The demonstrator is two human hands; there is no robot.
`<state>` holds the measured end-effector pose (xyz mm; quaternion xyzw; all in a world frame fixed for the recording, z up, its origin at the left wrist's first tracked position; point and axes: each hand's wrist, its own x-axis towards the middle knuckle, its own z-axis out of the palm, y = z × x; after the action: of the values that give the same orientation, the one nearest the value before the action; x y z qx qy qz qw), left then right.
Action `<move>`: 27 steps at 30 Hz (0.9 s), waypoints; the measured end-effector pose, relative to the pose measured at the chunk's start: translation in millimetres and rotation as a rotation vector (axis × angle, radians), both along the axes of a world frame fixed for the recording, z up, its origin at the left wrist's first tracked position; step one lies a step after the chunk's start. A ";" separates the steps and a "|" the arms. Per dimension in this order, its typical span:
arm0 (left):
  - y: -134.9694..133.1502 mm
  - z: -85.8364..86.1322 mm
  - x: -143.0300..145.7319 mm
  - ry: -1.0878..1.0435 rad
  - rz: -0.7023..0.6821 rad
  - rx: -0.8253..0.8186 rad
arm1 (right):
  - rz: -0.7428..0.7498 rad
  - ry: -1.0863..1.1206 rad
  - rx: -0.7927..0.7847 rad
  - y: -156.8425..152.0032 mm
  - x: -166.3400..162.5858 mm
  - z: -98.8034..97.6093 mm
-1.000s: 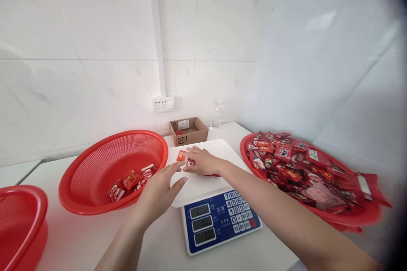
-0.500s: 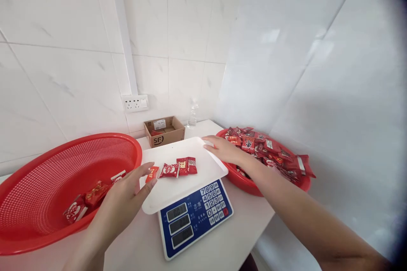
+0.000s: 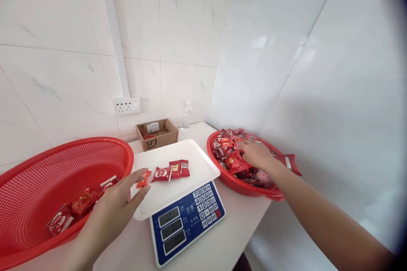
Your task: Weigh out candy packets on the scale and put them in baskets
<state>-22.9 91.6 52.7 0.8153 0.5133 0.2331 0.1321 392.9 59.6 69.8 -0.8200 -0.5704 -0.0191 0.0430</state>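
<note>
My left hand (image 3: 122, 199) hovers at the left side of the white scale tray (image 3: 181, 147), thumb and index finger apart around a small orange packet (image 3: 143, 180). That packet lies on the tray. Beside it rest a red packet with white print (image 3: 161, 174) and a red packet with a cream panel (image 3: 179, 168). My right hand (image 3: 257, 154) reaches into the right red basket (image 3: 227, 180), touching the heap of red snack packets (image 3: 237, 163). Its fingertips are partly hidden among them, so its grip is unclear. The blue scale panel (image 3: 187, 222) shows lit digits.
At left stands a larger red mesh basket (image 3: 104, 146) with several packets (image 3: 60, 220) inside. Behind the tray are a small cardboard box (image 3: 162, 139) and a clear plastic bottle (image 3: 186, 118). Tiled walls close off the back and right; a socket plate (image 3: 127, 106) is mounted there.
My right hand has left the tray's far right edge and moved right into the basket of packets. My left hand keeps its place by the orange packet. The view has shifted slightly.
</note>
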 end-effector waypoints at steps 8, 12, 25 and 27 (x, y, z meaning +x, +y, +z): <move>-2.9 -2.0 -0.2 0.005 -0.011 0.005 | 0.240 0.120 -0.247 19.8 -40.5 -33.4; -5.0 -0.5 -0.6 0.021 -0.007 -0.009 | 0.191 0.117 -0.234 33.1 -36.3 -40.8; -1.3 -3.1 0.5 0.002 -0.011 0.026 | 0.076 0.506 0.032 37.3 0.3 -35.2; -1.4 -1.9 1.2 0.000 -0.007 0.029 | 0.006 0.572 0.094 36.3 6.2 -33.8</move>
<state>-21.6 90.1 50.8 0.8191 0.5069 0.2398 0.1210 399.1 95.9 36.0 -0.7874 -0.5361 0.1868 0.2402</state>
